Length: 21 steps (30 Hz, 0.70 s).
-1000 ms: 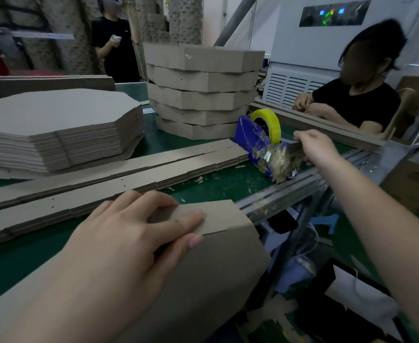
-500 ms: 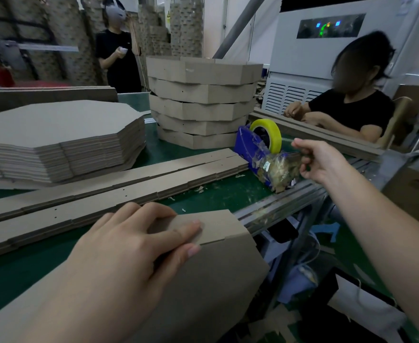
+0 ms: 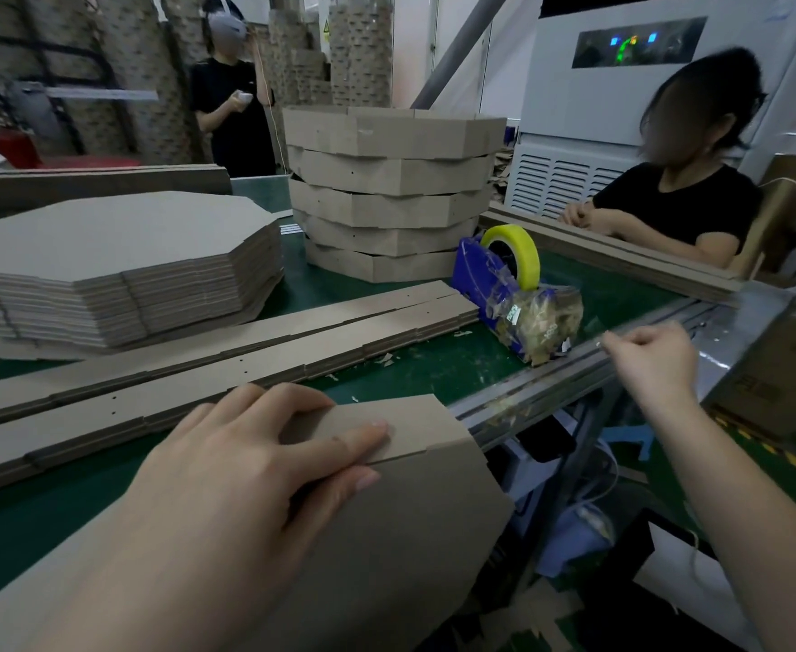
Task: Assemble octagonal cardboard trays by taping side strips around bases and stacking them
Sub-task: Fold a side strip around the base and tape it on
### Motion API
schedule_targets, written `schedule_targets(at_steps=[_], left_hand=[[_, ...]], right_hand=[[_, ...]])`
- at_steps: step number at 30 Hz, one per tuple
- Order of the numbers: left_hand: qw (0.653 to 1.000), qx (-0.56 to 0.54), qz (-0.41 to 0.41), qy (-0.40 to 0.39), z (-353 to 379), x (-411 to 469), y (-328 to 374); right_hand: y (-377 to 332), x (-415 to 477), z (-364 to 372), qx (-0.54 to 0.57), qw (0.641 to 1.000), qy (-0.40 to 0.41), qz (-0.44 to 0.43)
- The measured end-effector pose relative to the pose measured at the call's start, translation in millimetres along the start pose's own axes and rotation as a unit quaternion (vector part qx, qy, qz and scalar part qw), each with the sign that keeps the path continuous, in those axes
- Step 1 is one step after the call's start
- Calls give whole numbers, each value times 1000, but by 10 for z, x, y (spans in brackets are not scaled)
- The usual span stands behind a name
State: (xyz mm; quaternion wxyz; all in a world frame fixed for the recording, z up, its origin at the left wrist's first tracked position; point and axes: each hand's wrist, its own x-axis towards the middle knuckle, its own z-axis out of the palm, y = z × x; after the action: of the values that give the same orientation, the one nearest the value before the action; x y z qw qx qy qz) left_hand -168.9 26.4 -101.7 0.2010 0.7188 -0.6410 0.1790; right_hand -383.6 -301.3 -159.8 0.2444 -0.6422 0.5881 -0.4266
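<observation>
Cardboard tray (image 3: pixel 410 534), light but easily creased, is steadied at six o'clock on the worktop (image 3: pixel 433 369) edge, its side strip (image 3: pixel 400 421) pressed down under the flattened left grip (image 3: pixel 245 472). Limp, sticky tape (image 3: pixel 596 338) appears pinched by its end in the right grip (image 3: pixel 650 364), three o'clock.

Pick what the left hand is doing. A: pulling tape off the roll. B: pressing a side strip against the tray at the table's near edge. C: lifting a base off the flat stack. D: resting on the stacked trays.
B: the left hand lies with straight fingers on the side strip folded against the tray; the right hand is the one pinching tape.
</observation>
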Motion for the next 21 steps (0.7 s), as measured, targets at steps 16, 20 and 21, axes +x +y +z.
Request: schedule_targets(at_steps=[16,20,21], left_hand=[[1000,12,4,3,29,-12,5],[1000,11,6,7,31,-31,1],[1000,7,9,8,30,-35,-4]], right_hand=[[-945,-2324,25,441,853,-277,37],[-1026,-2426,144,463,832,-266,148],[-1034,-2437,150,464,832,-260,158]])
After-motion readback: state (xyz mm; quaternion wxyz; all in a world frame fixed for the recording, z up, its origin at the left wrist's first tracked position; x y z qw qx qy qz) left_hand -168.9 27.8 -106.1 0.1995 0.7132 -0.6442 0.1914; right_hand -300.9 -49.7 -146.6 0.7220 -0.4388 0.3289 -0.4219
